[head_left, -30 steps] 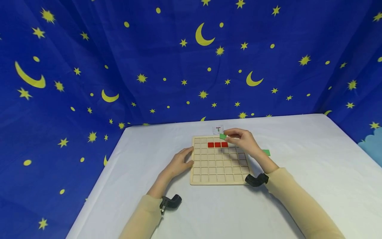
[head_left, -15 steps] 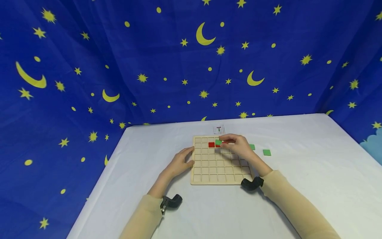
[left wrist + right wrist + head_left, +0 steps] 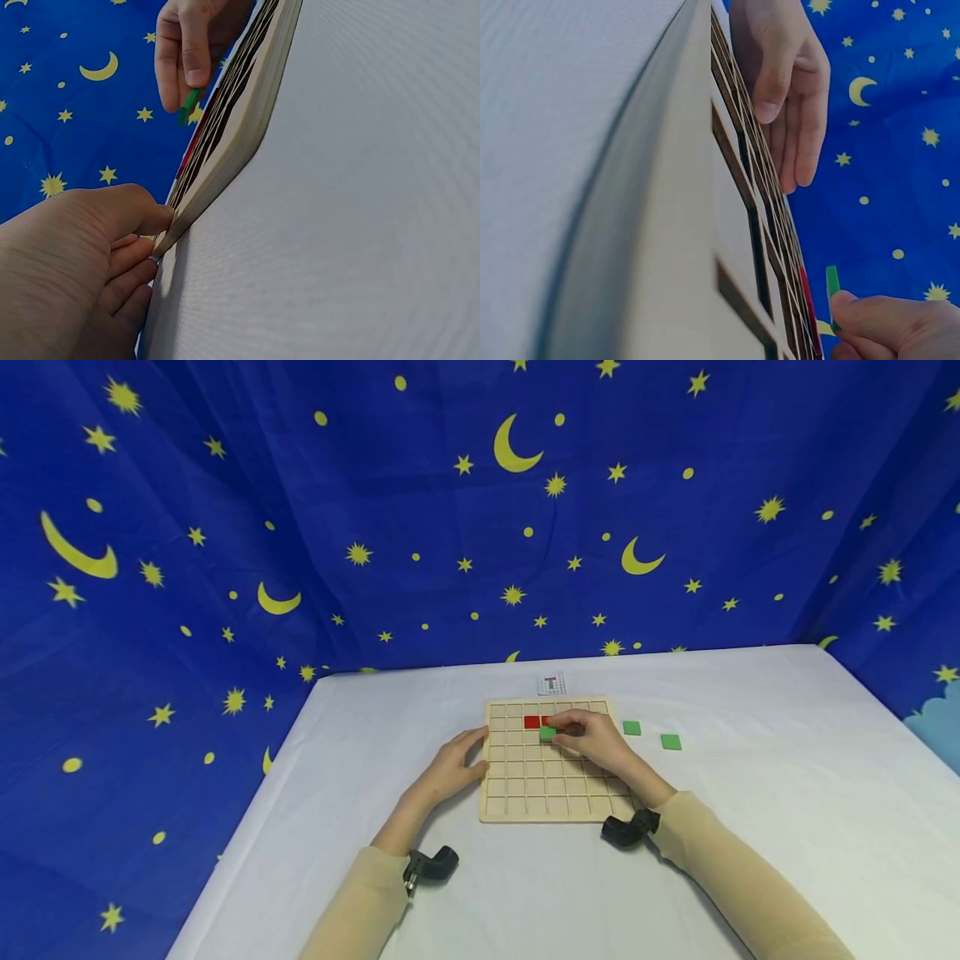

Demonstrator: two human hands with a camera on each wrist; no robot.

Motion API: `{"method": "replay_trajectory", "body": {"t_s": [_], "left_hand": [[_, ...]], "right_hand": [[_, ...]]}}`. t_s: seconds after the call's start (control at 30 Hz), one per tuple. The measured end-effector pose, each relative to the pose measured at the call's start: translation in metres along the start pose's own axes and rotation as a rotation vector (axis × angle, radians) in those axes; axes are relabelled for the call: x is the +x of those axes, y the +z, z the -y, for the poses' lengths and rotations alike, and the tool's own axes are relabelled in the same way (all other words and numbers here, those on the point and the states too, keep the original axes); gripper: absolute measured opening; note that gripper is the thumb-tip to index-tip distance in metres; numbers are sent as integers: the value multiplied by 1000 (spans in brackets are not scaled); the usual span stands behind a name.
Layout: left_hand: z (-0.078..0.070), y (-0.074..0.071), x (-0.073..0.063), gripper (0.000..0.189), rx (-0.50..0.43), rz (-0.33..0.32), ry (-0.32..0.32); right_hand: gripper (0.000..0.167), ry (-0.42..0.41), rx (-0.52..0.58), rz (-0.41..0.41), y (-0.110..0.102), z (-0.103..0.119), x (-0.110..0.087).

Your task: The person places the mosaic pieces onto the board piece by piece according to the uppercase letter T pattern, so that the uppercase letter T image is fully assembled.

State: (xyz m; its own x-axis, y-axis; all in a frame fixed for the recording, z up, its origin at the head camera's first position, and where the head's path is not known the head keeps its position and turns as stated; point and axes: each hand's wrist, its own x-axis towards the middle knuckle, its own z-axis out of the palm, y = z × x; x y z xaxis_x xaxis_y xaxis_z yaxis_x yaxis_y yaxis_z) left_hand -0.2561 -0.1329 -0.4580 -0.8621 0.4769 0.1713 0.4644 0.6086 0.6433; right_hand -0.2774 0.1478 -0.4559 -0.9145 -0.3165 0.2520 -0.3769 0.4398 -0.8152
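A wooden grid board (image 3: 555,820) lies on the white table. Two red square tiles show in its second row from the back, the left tile (image 3: 532,722) fully and the other partly behind fingers. My right hand (image 3: 592,739) pinches a green square tile (image 3: 548,734) between thumb and fingers, just in front of the red row. In the right wrist view that green tile (image 3: 832,281) stands tilted, apart from the board. My left hand (image 3: 447,768) touches the board's left edge, its fingers fairly straight; the left wrist view has the thumb (image 3: 154,217) against the rim.
Two loose green tiles lie right of the board, one nearer (image 3: 632,727) and one farther out (image 3: 671,742). Behind the board is a small printed grid card (image 3: 551,683). A blue curtain (image 3: 420,510) with yellow stars and moons hangs beyond the table (image 3: 750,710).
My right hand has moved left and toward me, lowering the green tile from the board's back edge to just in front of the red row. My left hand has stayed in place.
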Motion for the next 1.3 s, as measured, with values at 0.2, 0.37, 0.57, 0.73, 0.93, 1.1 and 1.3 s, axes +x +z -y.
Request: {"method": "replay_trajectory", "body": {"t_s": [0.2, 0.37, 0.57, 0.73, 0.93, 1.1, 1.3], "left_hand": [[0, 1, 0, 61, -1, 2, -13], [0, 1, 0, 60, -1, 4, -16], [0, 1, 0, 61, -4, 9, -28], [0, 1, 1, 61, 0, 4, -32], [0, 1, 1, 61, 7, 4, -30], [0, 1, 0, 61, 10, 9, -26], [-1, 0, 0, 60, 7, 3, -19]], "right_hand": [[28, -20, -67, -14, 3, -5, -1], [29, -48, -124, -10, 3, -10, 0], [29, -87, -188, -22, 2, -10, -1], [30, -94, -204, -21, 2, -8, -1], [30, -94, -207, -21, 1, -6, -2], [28, -97, -202, -26, 2, -6, -2], [26, -60, -139, -18, 2, -5, 0]]}}
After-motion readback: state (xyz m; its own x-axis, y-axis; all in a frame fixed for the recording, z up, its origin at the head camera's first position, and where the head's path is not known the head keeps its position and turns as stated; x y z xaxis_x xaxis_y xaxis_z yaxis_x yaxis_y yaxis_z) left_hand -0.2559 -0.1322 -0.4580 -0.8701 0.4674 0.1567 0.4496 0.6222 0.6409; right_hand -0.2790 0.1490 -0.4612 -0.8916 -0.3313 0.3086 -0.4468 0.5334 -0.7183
